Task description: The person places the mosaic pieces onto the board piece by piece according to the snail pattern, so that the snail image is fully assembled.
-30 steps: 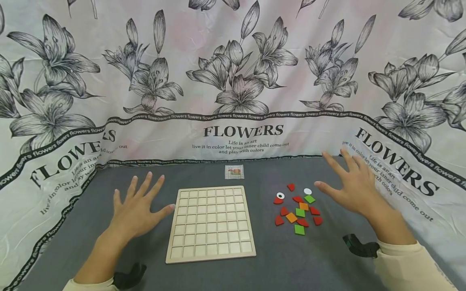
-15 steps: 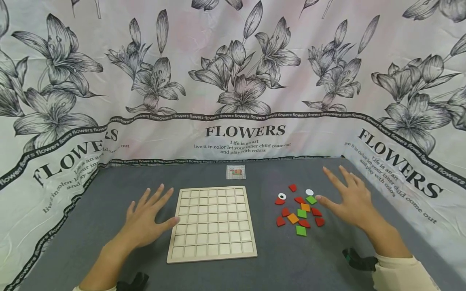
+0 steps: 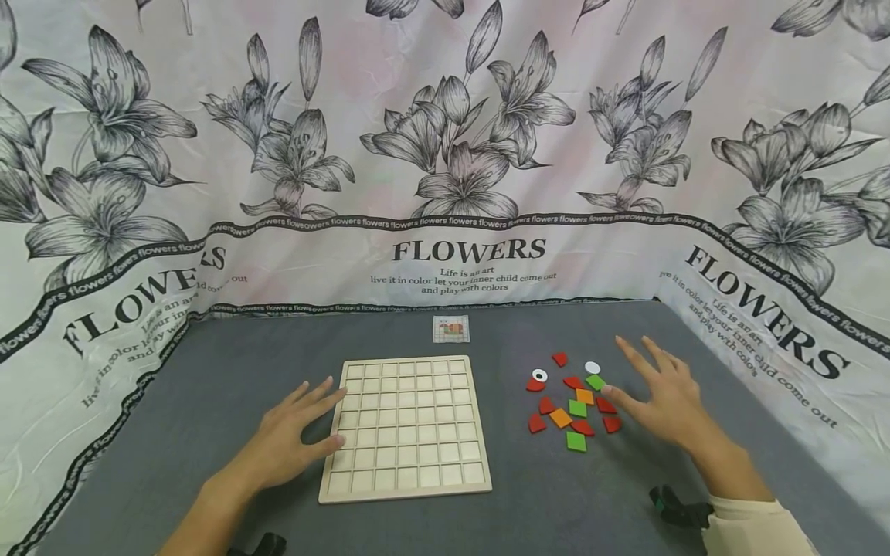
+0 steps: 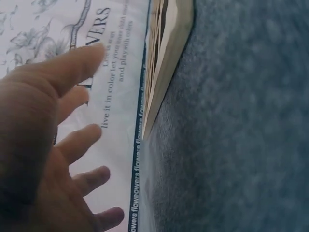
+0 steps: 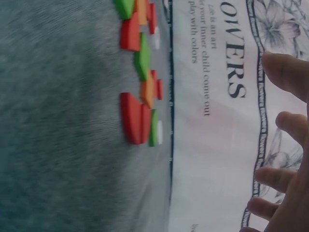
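Observation:
A pale wooden board marked with a grid of shallow square cells lies on the grey cloth. My left hand is at its left edge, fingers spread and holding nothing, thumb and index tips overlapping the rim in the head view. To the right of the board lies a loose group of flat pieces: green squares, orange squares, red quarter-round pieces, a white disc and a white ring with a dark centre. Over the right side of this group hovers my right hand, its fingers spread, with nothing in it.
Behind the board lies a small card with a gridded coloured picture. A white flower-printed curtain rises along the back and both sides of the grey cloth. Dark straps hang near both wrists.
My left hand has come down and rightward to the board's left edge. My right hand has lowered slightly toward the coloured pieces. Board and pieces stay where they were.

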`<state>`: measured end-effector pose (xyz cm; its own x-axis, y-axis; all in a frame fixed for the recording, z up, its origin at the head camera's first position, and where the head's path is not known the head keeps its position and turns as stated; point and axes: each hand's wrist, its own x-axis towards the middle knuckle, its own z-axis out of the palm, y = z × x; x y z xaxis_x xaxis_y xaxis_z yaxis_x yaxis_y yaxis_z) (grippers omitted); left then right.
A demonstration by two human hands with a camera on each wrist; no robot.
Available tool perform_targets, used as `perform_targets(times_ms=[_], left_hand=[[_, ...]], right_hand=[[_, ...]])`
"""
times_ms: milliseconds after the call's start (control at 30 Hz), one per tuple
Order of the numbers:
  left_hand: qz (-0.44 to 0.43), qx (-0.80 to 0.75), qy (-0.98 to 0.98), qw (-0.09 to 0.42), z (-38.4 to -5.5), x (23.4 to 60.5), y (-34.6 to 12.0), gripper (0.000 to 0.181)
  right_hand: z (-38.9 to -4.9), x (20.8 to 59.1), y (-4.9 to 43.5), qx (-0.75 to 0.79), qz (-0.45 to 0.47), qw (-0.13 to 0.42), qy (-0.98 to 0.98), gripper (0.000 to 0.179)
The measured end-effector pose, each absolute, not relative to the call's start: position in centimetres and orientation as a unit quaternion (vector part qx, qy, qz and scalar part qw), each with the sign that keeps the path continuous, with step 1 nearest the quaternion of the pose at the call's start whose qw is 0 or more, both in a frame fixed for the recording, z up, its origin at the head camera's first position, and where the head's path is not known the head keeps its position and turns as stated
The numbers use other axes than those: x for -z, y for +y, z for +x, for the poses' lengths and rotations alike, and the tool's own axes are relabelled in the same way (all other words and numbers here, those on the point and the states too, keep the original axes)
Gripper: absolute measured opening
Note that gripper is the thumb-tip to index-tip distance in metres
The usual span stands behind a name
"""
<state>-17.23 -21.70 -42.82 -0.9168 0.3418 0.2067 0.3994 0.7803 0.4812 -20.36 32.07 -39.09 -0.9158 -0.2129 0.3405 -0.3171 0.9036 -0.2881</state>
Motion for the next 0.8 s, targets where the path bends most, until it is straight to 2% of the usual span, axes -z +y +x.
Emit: perform_targets(times_ms=[533, 800], left_hand=[[-0.198, 0.297, -0.934, -0.015, -17.2, 44.4, -22.0, 0.059], [-0.209, 0.308, -0.928, -0.027, -17.2, 44.7, -22.0, 0.051]], right_hand=[[-20.8, 41.8, 32.7, -0.227, 0.120, 0.132, -0.957, 0.076], [-20.9, 42.7, 33.0, -0.238, 0.135, 0.135, -0.952, 0.064]])
